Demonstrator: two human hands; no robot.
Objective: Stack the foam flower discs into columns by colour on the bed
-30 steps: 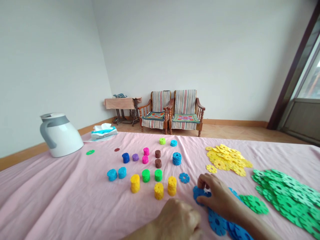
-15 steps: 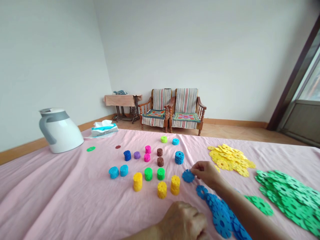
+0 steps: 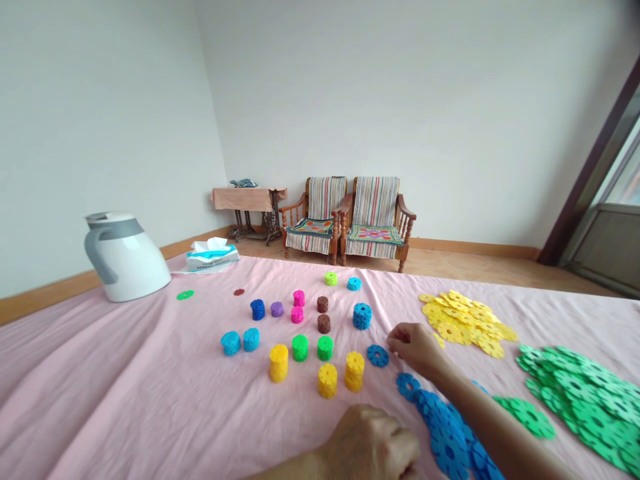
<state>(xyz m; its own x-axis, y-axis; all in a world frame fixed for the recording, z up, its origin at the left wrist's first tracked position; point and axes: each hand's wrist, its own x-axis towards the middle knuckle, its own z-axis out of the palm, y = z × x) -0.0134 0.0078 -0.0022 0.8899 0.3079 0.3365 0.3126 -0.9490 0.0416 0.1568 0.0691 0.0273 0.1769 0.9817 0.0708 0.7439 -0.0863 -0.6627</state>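
Note:
Flat, notched plastic discs in several colours lie on a pink cloth. One blue disc (image 3: 377, 355) rests flat, just left of my right hand (image 3: 416, 348). The fingertips of that hand are drawn together beside the disc, apart from it, and I see nothing in them. My left hand (image 3: 373, 441) lies on the cloth at the bottom, curled into a fist whose inside is hidden. A pile of blue discs (image 3: 447, 433) lies partly under my right forearm. Nearest to my left hand stand a short yellow stack (image 3: 327, 381) and a taller yellow stack (image 3: 355, 371).
More small stacks, such as a blue stack (image 3: 362, 316) and a green stack (image 3: 300, 348), stand across the middle. Yellow discs (image 3: 465, 320) and green discs (image 3: 590, 400) are heaped at right. A white jug (image 3: 135, 263) and tissue box (image 3: 213, 255) stand at left.
My right hand has let go of the blue disc, which now lies flat on the cloth with its centre hole showing. My left hand stays in nearly the same place.

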